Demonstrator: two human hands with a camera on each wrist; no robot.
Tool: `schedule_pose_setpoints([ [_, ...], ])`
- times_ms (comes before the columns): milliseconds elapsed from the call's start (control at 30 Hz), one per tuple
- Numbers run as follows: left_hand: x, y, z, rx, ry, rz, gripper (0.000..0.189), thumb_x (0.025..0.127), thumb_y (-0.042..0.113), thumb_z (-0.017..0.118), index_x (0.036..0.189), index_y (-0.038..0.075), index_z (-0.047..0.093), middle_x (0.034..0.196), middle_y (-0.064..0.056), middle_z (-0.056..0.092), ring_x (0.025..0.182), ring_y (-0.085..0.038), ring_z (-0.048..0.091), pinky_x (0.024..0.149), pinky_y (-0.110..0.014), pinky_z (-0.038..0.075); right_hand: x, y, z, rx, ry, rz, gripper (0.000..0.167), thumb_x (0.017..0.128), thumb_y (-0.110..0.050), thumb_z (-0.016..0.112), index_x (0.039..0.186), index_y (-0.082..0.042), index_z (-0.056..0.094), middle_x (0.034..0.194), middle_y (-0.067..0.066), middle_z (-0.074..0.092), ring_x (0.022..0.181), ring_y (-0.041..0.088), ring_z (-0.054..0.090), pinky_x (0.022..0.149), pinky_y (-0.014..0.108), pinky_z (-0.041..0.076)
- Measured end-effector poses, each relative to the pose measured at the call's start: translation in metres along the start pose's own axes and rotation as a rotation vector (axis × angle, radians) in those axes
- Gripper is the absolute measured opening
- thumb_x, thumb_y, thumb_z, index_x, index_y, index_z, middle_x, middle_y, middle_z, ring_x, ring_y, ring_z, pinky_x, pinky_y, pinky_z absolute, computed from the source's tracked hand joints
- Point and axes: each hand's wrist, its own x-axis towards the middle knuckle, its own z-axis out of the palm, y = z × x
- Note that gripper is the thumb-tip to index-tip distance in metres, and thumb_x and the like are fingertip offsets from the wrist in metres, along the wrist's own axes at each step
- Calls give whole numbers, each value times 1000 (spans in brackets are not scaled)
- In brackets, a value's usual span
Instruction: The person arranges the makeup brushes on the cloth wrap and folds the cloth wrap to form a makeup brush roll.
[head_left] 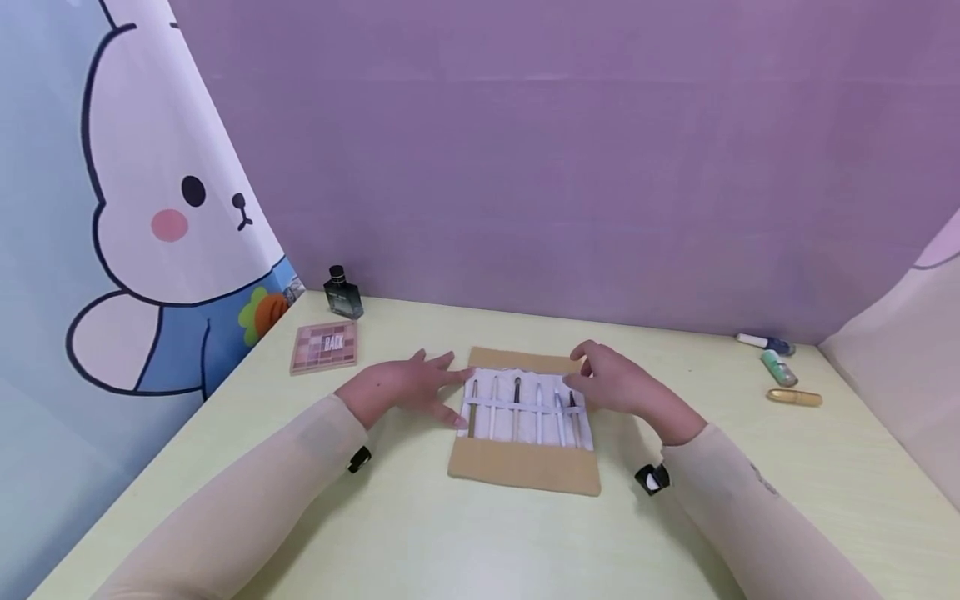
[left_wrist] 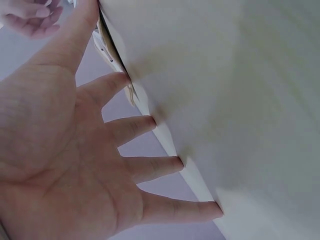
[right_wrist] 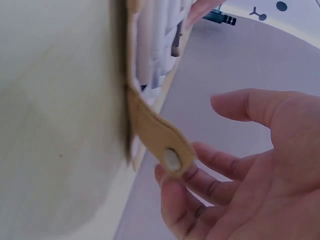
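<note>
A tan brush roll [head_left: 523, 467] lies unrolled on the table, its pale lining facing up. Several slim makeup brushes [head_left: 517, 410] stand side by side under a thin band across the lining. My left hand [head_left: 416, 387] is spread at the roll's left edge; in the left wrist view its fingertips [left_wrist: 150, 121] touch down along the table surface. At the right edge is my right hand [head_left: 618, 382], fingers loosely bent. A tan strap [right_wrist: 155, 130] with a metal snap sticks out from the roll against those fingers, while the thumb [right_wrist: 232, 105] stays apart from it.
Back left, a dark bottle [head_left: 343, 296] stands behind a pink checkered palette [head_left: 324, 347]. Toward the right edge lie a white-and-blue tube [head_left: 765, 343], a green-and-white small bottle [head_left: 779, 368] and a gold tube [head_left: 795, 397]. A purple backdrop [head_left: 562, 183] rises behind the table.
</note>
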Motion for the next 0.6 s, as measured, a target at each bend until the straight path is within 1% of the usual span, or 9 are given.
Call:
schedule_pose_setpoints([
  [67,0,-1,2,2,11,6,102,86,76,72,170,41,25,183,-6,7,168,-49,2,128,-80,17,-4,-2,-3,-31,38,-21,56,106,-31,62,148,3,50,131,26,67,109,34,67,85,46,60],
  [167,1,-1,4,12,36,22,104,86,76,72,170,38,26,183,-8,10,168,-48,4,128,-78,21,-11,-5,-6,-60,85,-26,56,106,-32,62,149,1,51,133,25,67,114,37,67,89,49,60],
  [300,1,0,4,38,68,59,109,86,75,73,172,37,20,183,-8,9,169,-45,1,130,-74,23,-19,-14,-11,-40,103,-47,56,106,-32,63,150,0,51,134,24,66,115,37,65,91,50,59],
  [367,1,0,3,69,83,92,111,86,74,74,173,36,16,184,-8,7,170,-43,0,132,-71,23,-22,-19,-11,-31,113,-67,55,106,-32,63,150,0,52,135,24,66,118,38,64,93,52,59],
  [433,2,0,0,116,93,134,112,86,75,73,173,36,14,184,-6,6,170,-41,0,133,-68,24,-25,-23,-11,-33,129,-86,55,106,-33,63,150,-1,52,137,24,66,122,39,62,98,55,55],
  [500,4,0,-3,166,97,191,111,86,76,72,173,36,16,184,-3,7,171,-39,0,133,-66,25,-27,-27,-10,-36,146,-108,54,106,-32,63,149,-1,53,138,24,65,125,41,60,103,59,51],
  [600,10,-2,-6,207,77,276,107,84,77,72,171,41,20,184,0,7,171,-36,0,134,-63,27,-29,-31,-6,-45,171,-133,51,106,-31,63,147,-2,55,138,23,65,127,42,58,108,64,43],
])
